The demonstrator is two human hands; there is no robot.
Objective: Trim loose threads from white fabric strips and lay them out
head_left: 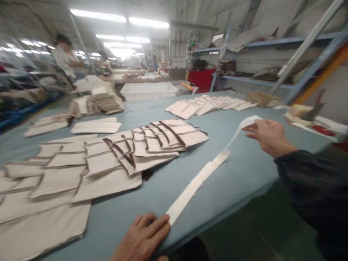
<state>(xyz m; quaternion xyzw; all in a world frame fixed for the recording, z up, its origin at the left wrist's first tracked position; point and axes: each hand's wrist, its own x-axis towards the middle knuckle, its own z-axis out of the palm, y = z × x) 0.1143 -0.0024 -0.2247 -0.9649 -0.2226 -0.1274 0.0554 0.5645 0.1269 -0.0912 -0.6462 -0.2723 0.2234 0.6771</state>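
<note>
A long cream fabric strip (197, 182) lies slantwise on the blue-covered table (231, 177). My left hand (145, 235) rests flat on the strip's near end, fingers stretched out. Between the thumb and fingers of my right hand (272, 136) is a thin white strip (241, 127), raised off the table. It curves down to the far end of the cream strip; I cannot tell whether the two are joined. To the left, overlapping cream fabric pieces (108, 163) with dark brown edging spread in a long row.
More cream pieces (187, 108) lie fanned out farther back. A white plastic bin (148, 90) and folded fabric stacks (104, 103) stand beyond. At the right are a cardboard box (262, 98) and blue shelving (272, 41). A person (66, 59) stands in the left background.
</note>
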